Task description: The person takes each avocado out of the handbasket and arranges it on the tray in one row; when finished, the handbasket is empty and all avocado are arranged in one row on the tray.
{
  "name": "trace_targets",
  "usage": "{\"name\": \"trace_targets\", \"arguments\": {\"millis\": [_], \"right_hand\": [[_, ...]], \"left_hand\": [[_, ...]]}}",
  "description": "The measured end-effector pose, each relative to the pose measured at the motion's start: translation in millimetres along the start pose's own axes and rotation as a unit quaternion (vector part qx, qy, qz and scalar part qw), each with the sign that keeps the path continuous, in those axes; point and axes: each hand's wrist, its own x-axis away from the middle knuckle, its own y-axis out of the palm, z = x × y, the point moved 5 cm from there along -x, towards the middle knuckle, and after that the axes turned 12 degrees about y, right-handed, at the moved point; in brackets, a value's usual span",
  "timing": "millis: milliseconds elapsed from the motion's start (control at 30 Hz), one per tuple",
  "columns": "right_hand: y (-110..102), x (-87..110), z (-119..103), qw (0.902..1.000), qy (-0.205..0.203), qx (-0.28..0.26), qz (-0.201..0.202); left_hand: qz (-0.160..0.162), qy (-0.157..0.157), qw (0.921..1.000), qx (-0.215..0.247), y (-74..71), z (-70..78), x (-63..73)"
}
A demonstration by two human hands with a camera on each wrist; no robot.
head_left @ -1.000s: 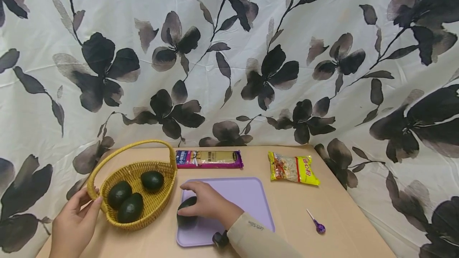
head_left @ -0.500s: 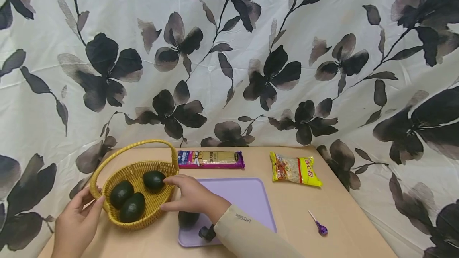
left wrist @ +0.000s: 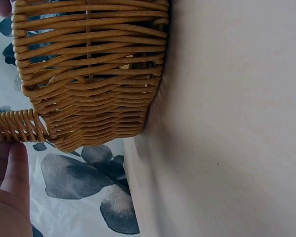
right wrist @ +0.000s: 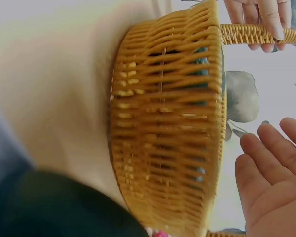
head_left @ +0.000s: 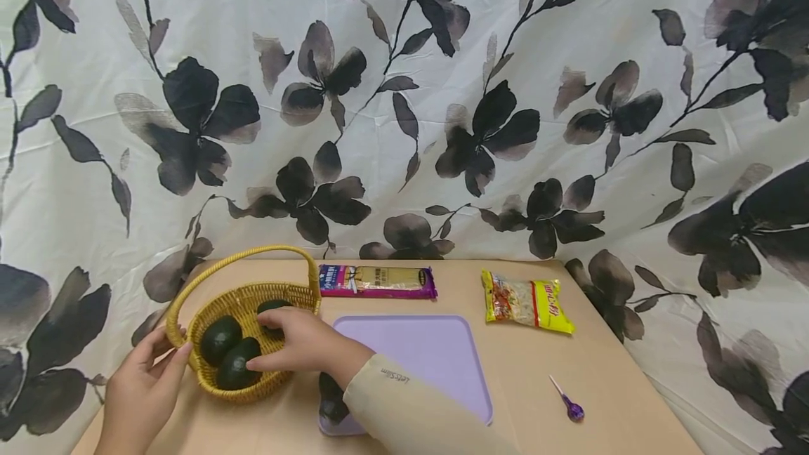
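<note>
In the head view, a yellow wicker basket (head_left: 278, 378) stands on the left of the table with dark green avocados inside, one (head_left: 221, 340) behind another (head_left: 237, 365). A third avocado (head_left: 272, 306) is partly covered by my right fingers. My left hand (head_left: 142, 381) pinches the base of the basket handle (head_left: 175, 321); the right wrist view shows those fingers around it. Above the basket, my right hand (head_left: 306, 344) is spread with nothing held, its palm (right wrist: 281, 197) showing in the right wrist view. One avocado (head_left: 330, 386) lies on the purple tray (head_left: 417, 350), partly hidden by the right wrist.
Behind the tray lies a purple-edged packet (head_left: 379, 281). A yellow food bag (head_left: 528, 302) sits back right, with a purple-wrapped lollipop (head_left: 571, 409) in front of it. A floral cloth (head_left: 404, 125) hangs behind the table (head_left: 524, 385).
My right hand has let go of the avocado on the tray and moved left, over the basket. My left hand stays at the handle. The view has shifted slightly.
</note>
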Motion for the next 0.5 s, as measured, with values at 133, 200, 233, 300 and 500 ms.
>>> {"name": "trace_targets", "arguments": {"millis": [133, 200, 233, 300, 500], "right_hand": [[9, -9.9, -2, 0.9994, 0.030, -0.015, -0.011], [15, -15.1, -1, 0.9986, 0.048, -0.018, -0.014], [18, -17.6, -1, 0.9982, 0.055, -0.018, -0.014], [24, -22.3, -1, 0.9973, 0.070, -0.019, -0.015], [38, -31.3, -3, 0.9964, 0.078, 0.025, -0.021]], "left_hand": [[-0.002, 0.004, 1.0000, 0.000, 0.7, -0.8, 0.4], [-0.002, 0.005, 1.0000, -0.001, 0.6, -1.5, 0.5], [-0.002, 0.006, 1.0000, -0.002, 0.4, -1.7, 0.4], [-0.003, 0.005, 1.0000, -0.003, 0.0, -1.7, 0.3], [-0.008, -0.003, 0.9999, -0.007, 0.7, -0.8, 1.5]]}}
